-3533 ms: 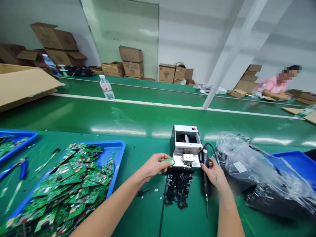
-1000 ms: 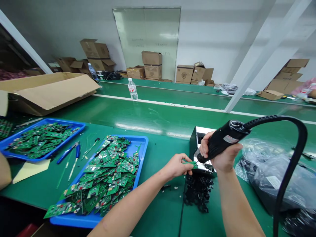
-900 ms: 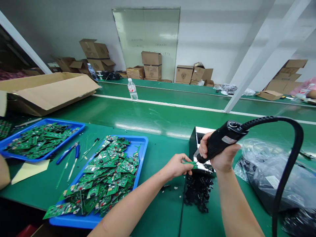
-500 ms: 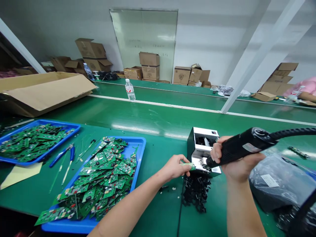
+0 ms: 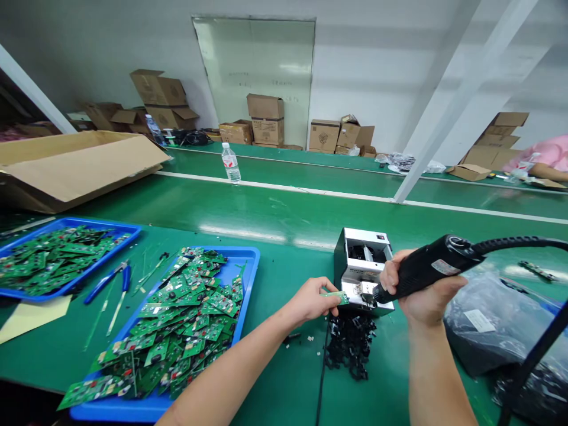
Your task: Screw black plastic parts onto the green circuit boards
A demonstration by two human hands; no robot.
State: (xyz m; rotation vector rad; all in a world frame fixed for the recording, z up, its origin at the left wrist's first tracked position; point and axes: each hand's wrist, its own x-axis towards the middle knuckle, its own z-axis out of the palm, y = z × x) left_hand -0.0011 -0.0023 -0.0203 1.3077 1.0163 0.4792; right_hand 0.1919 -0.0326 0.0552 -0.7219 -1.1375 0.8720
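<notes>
My left hand (image 5: pixel 310 300) pinches a small green circuit board (image 5: pixel 338 296) and holds it against the front of a small white and black machine (image 5: pixel 362 267). My right hand (image 5: pixel 419 293) is wrapped round a black electric screwdriver (image 5: pixel 428 267), its tip pointed down-left at the machine's front. A thick black cable (image 5: pixel 528 362) runs off from the tool's rear to the right. A pile of small black plastic parts (image 5: pixel 349 344) lies on the green bench just below the machine.
A blue tray (image 5: pixel 248 263) heaped with green circuit boards sits to the left, a second blue tray (image 5: pixel 95 223) further left, with blue pliers (image 5: pixel 109 281) between them. A plastic bag of dark parts (image 5: pixel 497 328) lies right. A water bottle (image 5: pixel 230 163) and cardboard boxes stand beyond; a person in pink sits far right.
My right hand has picked up the screwdriver from the bench, raised it, then lowered and tilted it so its tip meets the machine's front. My left hand kept holding the board there.
</notes>
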